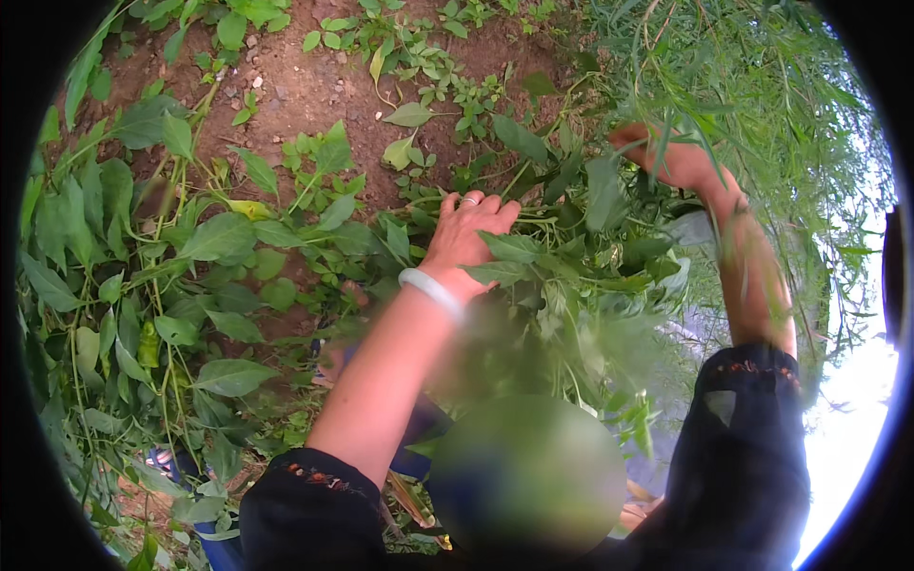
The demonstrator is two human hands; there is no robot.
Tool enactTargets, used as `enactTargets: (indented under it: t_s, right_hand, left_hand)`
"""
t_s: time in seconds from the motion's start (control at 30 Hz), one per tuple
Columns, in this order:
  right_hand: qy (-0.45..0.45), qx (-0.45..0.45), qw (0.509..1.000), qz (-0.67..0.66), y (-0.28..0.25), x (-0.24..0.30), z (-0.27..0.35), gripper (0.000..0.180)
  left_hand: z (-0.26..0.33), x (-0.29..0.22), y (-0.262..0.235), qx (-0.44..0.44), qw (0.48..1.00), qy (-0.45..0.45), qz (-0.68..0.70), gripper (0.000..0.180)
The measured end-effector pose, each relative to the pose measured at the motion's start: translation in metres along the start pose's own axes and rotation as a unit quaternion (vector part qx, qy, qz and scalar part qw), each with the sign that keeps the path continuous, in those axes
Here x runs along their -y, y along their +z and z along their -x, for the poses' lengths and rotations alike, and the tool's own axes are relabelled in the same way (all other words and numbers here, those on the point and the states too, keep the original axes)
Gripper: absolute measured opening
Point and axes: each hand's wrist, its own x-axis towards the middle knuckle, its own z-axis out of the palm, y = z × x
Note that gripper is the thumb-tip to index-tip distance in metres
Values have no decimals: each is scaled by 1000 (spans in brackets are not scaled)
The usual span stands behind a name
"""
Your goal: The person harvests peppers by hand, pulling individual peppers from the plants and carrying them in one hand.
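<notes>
Centrally, the left hand is seen laid, back upward, on a bent leafy plant, its fingers crooked over the green stems. Because the palm and thumb are hidden, whether the stems are clenched or merely pressed cannot be told. A ring and a white bangle are worn on this side. The right hand is raised to the upper right with its fingers bent; they are partly screened by narrow foliage, and whether anything is grasped by them cannot be told. The leafy plant is spread between the two hands and below them, its broad leaves overlapping.

Obstructions noted: the right forearm is crossed by thin, feathery sprigs, and part of the left hand's edge is covered by a leaf. Below, the view is blocked by a blurred round patch, set between two dark sleeves with embroidered cuffs. To the left, dense broad-leaved growth is observed, with a green pepper hung low in it. Brown soil, strewn with small stones and low weeds, is exposed at the top. At the far right, bright glare is recorded.
</notes>
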Motion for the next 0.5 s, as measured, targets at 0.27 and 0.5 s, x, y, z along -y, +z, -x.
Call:
enactTargets:
  t_s: [0.27, 0.5]
  right_hand:
    - [-3, 143, 989, -33, 38, 70, 51, 45]
    - [-23, 131, 991, -10, 45, 66, 53, 46]
  left_hand:
    - [10, 15, 0, -28, 999, 1, -36, 50]
    - [4, 10, -7, 12, 999, -1, -47, 50]
